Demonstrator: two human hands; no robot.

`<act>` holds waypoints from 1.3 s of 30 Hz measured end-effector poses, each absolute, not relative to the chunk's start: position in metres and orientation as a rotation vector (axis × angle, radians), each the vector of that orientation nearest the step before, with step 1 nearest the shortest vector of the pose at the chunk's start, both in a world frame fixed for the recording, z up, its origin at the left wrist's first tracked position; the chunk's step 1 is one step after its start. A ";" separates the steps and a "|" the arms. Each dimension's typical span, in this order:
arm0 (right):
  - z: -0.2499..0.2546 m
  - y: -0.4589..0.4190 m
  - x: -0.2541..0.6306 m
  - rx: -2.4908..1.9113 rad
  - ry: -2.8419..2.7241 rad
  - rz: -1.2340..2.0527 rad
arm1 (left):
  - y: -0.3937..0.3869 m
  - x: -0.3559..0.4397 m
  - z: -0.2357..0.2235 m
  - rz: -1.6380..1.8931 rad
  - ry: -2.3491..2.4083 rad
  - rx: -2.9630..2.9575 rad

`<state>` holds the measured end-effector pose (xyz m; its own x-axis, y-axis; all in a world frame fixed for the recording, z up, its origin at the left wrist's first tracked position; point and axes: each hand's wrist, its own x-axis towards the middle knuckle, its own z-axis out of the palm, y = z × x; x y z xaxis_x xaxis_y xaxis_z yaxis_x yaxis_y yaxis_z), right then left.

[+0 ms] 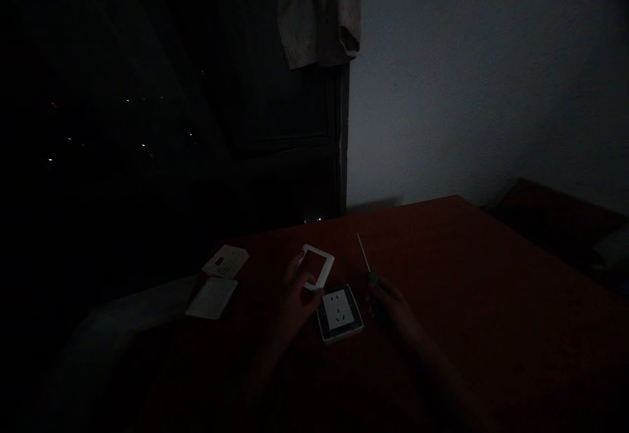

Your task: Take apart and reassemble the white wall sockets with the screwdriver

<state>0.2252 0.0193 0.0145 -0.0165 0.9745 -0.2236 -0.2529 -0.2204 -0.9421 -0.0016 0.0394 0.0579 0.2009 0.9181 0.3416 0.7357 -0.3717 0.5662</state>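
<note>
**White frame (325, 272) in our left hand (297, 294), screwdriver (364, 254) in our right hand (393, 302)**

Nearest us on the dark reddish bench (442, 256), between our two hands, the socket unit (339, 310) lies face up, its pale slotted centre set within a darker surround and a light outer edge. Our left hand reaches in beside its far left corner; we cannot tell whether the thumb touches it. That hand is clamped on the frame, fingers and thumb gripping its left side and lower edge, and holds it tilted just beyond the socket, with the bench's red showing through the opening.

To the right of the socket, our right hand is curled around the screwdriver's green handle, fingers drawn together, the thin shaft pointing away from us. The tip is well apart from the frame.

Over to the left lies a pale flat piece (211, 298), and just beyond it a beige piece (227, 260) with a small dark cutout. Past the bench stand a grey wall (472, 92) and a dark window (147, 177) dotted with small lights; a cloth (319, 14) hangs at the top.
</note>
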 end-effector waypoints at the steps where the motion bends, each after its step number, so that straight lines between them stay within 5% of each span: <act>1: 0.016 0.019 0.225 -1.177 -0.886 1.476 | 0.032 0.002 0.063 0.939 1.555 2.208; 12: 0.050 -0.002 0.209 -1.182 -1.085 1.453 | -0.010 0.029 0.067 0.940 1.494 2.201; 39: 0.037 0.002 0.216 -1.191 -1.117 1.513 | -0.019 0.014 0.053 0.811 1.466 2.243</act>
